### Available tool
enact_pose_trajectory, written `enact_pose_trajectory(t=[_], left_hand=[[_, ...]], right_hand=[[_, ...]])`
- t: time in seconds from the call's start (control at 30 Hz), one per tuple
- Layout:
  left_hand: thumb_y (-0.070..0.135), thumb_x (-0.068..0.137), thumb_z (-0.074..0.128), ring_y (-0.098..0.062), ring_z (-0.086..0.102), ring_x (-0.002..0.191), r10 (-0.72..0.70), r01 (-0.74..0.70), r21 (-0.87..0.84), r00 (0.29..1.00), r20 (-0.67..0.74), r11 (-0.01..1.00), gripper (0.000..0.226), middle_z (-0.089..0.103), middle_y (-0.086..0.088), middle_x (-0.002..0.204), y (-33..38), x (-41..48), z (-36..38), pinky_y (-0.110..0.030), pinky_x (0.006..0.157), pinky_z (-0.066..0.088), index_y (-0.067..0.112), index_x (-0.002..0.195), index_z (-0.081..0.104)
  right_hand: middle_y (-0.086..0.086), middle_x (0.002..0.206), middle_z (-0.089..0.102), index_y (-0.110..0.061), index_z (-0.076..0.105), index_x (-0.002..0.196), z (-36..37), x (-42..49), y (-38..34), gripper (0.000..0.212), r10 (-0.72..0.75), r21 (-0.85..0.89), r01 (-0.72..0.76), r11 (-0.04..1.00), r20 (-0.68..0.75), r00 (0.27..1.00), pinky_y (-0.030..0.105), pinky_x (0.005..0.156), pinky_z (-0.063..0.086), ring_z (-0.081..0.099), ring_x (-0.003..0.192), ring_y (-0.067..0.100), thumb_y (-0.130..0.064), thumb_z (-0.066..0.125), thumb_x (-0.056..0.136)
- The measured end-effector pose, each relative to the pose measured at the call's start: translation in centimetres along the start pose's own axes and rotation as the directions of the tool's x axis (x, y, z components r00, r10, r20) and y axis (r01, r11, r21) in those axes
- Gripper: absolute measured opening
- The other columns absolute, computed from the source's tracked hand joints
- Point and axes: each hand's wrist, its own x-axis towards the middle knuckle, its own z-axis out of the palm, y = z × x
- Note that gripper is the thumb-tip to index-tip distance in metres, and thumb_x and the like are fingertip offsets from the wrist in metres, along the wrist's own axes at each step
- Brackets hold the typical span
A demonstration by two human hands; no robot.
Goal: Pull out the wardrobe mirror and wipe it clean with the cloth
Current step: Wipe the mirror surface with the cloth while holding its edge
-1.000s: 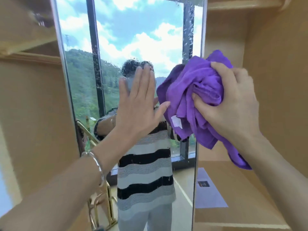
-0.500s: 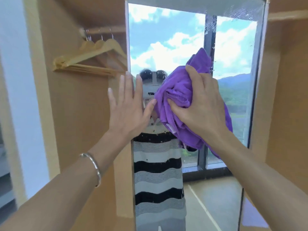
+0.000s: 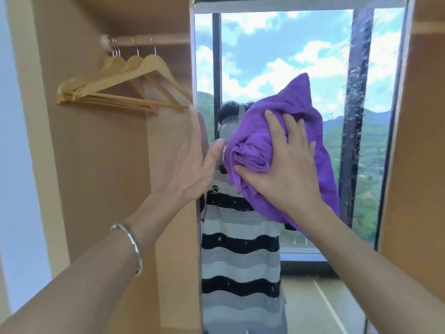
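Now the right hand (image 3: 286, 165), fingers spread, presses the cloth (image 3: 297, 107) on the middle of the mirror (image 3: 265, 44); the left hand (image 3: 185, 160) lies flat at its left edge; its right edge looks speckled.

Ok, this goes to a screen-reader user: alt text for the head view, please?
A right hand presses a bunched purple cloth against the mirror while the left hand, fingers straight, rests on its left edge. Wooden hangers hang on a rail to the left; the glass reflects sky and hills.
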Motion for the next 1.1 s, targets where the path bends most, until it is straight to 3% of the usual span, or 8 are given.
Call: enact_pose_trajectory(t=[0.23,0.3,0.4,0.53,0.67,0.8,0.93,1.1], left_hand=[[0.04,0.103,0.019,0.027,0.048,0.102,-0.203,0.17,-0.254,0.973,-0.108,0.952,0.057,0.054,0.016,0.122,1.0,0.0,0.6,0.003,0.085,0.028,0.018,0.153,0.002],[0.043,0.103,0.019,0.002,0.037,0.133,-0.155,0.108,-0.246,0.971,-0.182,0.963,0.054,0.042,0.003,0.147,0.9,0.1,1.0,-0.014,0.107,0.023,0.02,0.151,0.017],[0.052,0.095,0.02,-0.017,0.053,0.101,-0.096,0.029,-0.282,0.969,-0.229,0.959,0.045,0.058,-0.005,0.115,0.0,0.7,1.6,-0.023,0.088,0.04,0.027,0.124,0.044],[0.076,0.085,0.022,-0.013,0.044,0.085,-0.001,-0.087,-0.454,0.982,-0.189,0.887,0.05,0.046,0.003,0.1,-0.1,0.7,1.8,-0.038,0.085,0.043,0.033,0.102,0.042],[0.085,0.075,0.025,-0.026,0.057,0.111,0.015,-0.077,-0.513,0.992,-0.124,0.855,0.091,0.05,0.002,0.114,-1.0,0.6,1.8,-0.054,0.097,0.043,0.031,0.148,0.025],[0.1,0.053,0.021,0.01,0.048,0.098,-0.142,0.082,-0.463,0.985,-0.096,0.882,0.13,0.049,0.023,0.104,-1.4,0.1,2.0,-0.013,0.088,0.043,0.012,0.148,0.028],[0.079,0.083,0.026,-0.008,0.024,0.145,-0.062,-0.003,-0.484,0.991,-0.119,0.875,0.084,0.02,0.012,0.159,-1.2,-0.9,2.6,-0.046,0.117,0.023,0.036,0.152,0.005],[0.073,0.086,0.025,0.015,0.005,0.141,-0.038,-0.057,-0.455,0.979,-0.198,0.889,0.075,-0.003,0.031,0.151,-0.3,-1.8,3.1,-0.013,0.115,0.014,0.039,0.146,-0.005]], right_hand=[[0.004,0.153,0.025,-0.024,0.02,0.147,0.5,0.3,1.0,0.092,-0.052,0.061,0.057,0.996,-0.078,0.996,0.058,0.112,0.011,0.018,0.143,0.03,-0.059,0.065,0.075],[0.002,0.151,0.027,-0.024,0.022,0.146,0.2,0.3,1.2,0.089,-0.062,0.103,0.071,0.992,-0.088,0.994,0.058,0.111,0.013,0.021,0.141,0.029,-0.057,0.066,0.075],[0.001,0.15,0.028,-0.024,0.027,0.145,-0.1,0.5,1.3,0.084,-0.074,0.157,0.087,0.984,-0.087,0.993,0.057,0.112,0.013,0.023,0.141,0.027,-0.051,0.068,0.076],[0.003,0.149,0.032,-0.021,0.035,0.142,0.3,0.9,0.6,0.076,-0.123,0.19,0.142,0.971,-0.109,0.986,0.058,0.111,0.01,0.027,0.14,0.027,-0.042,0.07,0.077],[0.007,0.144,0.039,-0.017,0.041,0.138,0.8,1.8,-0.5,0.071,-0.194,0.207,0.225,0.952,-0.16,0.968,0.062,0.109,0.017,0.035,0.135,0.029,-0.035,0.069,0.076],[0.006,0.149,0.033,-0.018,0.034,0.143,1.1,1.8,-0.8,0.083,-0.227,0.194,0.246,0.95,-0.114,0.967,0.062,0.111,0.017,0.026,0.14,0.029,-0.051,0.069,0.076],[0.01,0.156,0.013,-0.035,0.01,0.148,0.9,-0.5,1.0,0.103,-0.22,-0.102,0.22,0.97,0.012,0.975,0.07,0.104,0.013,0.006,0.142,0.044,-0.08,0.047,0.063],[0.015,0.153,0.015,-0.032,0.003,0.148,1.9,-1.7,1.5,0.102,-0.232,-0.1,0.235,0.967,0.039,0.972,0.073,0.103,0.017,0.008,0.141,0.048,-0.069,0.055,0.068]])
